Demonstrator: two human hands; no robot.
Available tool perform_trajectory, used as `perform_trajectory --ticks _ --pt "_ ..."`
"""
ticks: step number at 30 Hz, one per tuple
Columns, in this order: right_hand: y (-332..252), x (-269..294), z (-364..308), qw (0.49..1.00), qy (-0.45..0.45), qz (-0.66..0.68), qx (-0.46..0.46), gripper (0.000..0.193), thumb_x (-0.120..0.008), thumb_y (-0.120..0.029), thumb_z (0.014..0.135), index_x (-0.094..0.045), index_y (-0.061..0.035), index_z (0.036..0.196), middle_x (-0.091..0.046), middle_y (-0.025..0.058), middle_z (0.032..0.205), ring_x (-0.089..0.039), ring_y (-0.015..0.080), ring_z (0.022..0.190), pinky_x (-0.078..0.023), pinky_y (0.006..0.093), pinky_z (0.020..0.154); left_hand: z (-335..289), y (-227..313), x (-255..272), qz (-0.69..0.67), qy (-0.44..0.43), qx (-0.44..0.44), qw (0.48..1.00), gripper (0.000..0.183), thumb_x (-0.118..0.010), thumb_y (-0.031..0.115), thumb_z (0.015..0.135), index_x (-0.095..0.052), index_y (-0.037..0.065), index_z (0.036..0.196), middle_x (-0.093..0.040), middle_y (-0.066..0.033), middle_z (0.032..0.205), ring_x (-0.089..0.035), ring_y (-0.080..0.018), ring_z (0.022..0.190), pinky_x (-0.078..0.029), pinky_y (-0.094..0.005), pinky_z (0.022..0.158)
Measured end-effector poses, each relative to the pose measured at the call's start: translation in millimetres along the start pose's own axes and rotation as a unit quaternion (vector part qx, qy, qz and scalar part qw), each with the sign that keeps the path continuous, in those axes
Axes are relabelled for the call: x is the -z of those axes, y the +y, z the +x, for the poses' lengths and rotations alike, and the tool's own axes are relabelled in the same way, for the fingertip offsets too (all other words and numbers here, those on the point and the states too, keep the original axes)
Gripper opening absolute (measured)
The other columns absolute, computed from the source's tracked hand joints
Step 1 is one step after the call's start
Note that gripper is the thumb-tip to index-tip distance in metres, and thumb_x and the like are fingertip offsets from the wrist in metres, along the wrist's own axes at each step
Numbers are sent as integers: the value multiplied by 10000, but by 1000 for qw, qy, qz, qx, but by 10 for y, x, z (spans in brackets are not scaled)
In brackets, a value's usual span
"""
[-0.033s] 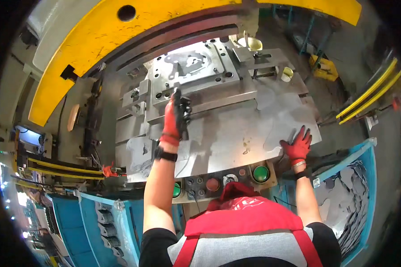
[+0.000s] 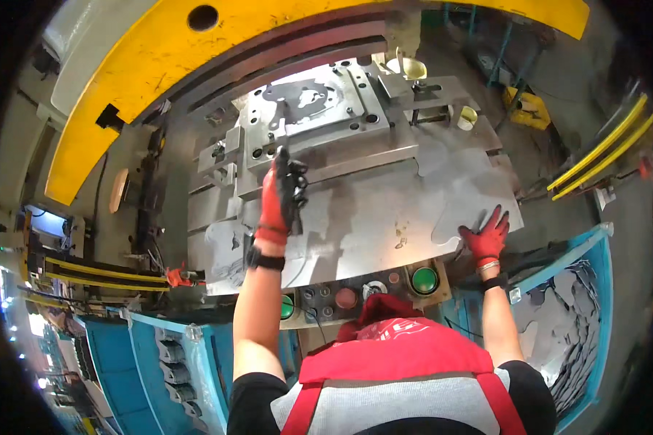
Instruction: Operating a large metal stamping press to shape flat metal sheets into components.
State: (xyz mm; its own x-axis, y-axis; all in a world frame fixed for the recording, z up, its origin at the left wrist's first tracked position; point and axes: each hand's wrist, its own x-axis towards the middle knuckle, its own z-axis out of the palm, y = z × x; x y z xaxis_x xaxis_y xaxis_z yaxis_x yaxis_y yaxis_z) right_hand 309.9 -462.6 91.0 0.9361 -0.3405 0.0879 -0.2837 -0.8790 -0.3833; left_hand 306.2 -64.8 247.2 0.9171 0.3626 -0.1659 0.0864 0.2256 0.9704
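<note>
My left hand, in a red glove with black fingers, reaches forward to the near edge of the steel die block. Its fingers are closed around a slim stick-like tool, which points away from me toward the die; the grip hides most of the tool. On the die's top lies a flat, dark grey cut metal sheet with irregular openings. My right hand, also gloved, lies with fingers spread at the near edge of a flat grey sheet blank on the right of the steel table.
A yellow press beam arches over the far side. Green and red buttons line the panel at the near edge. Blue bins flank me; the right one holds sheet metal pieces. More sheets lie on the table's left. A cup stands far right.
My left hand has shifted slightly left with the stick-like tool. The right hand has hardly moved, and the sheet on the die stays in place.
</note>
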Motion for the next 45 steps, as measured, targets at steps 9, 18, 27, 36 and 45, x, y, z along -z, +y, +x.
perform_trajectory --ticks 9,18,27,36,45 --pt "1535 -715 453 979 -1 197 -51 1028 -800 -140 550 -157 68 1325 -249 245 1351 -286 295 1247 -268 386 1031 -1652 -141 718 -41 91 51 994 472 -413 526 875 -531 71 829 -466 19 578 -380 -47 408 -287 -184 354" --pt "1469 -295 646 929 -138 338 -57 336 -675 -286 742 -573 20 836 -552 75 740 -482 183 622 -399 329 587 -2239 -529 1356 -101 240 70 963 409 -426 461 894 -528 71 826 -448 24 508 -367 -53 368 -276 -185 339" --pt "350 486 35 867 -78 362 333 242 -623 -39 758 -553 5 985 -542 55 749 -529 164 674 -455 298 707 -2006 -776 1677 -120 224 16 967 230 -471 283 893 -553 72 855 -502 11 577 -455 -73 424 -369 -199 371" --pt "-2023 843 192 745 -158 508 403 324 -565 -42 783 -536 -35 1105 -542 76 1048 -553 157 880 -489 287 712 -2201 -523 1493 -185 218 21 958 210 -492 303 888 -516 120 789 -443 33 528 -380 -52 361 -303 -189 316" --pt "-3889 -412 1077 771 -27 604 200 488 -600 -38 728 -400 33 1167 -583 157 965 -577 238 855 -447 312 777 -2591 -612 1346 -170 299 38 938 228 -490 303 888 -513 100 786 -423 28 521 -374 -52 375 -329 -197 340"
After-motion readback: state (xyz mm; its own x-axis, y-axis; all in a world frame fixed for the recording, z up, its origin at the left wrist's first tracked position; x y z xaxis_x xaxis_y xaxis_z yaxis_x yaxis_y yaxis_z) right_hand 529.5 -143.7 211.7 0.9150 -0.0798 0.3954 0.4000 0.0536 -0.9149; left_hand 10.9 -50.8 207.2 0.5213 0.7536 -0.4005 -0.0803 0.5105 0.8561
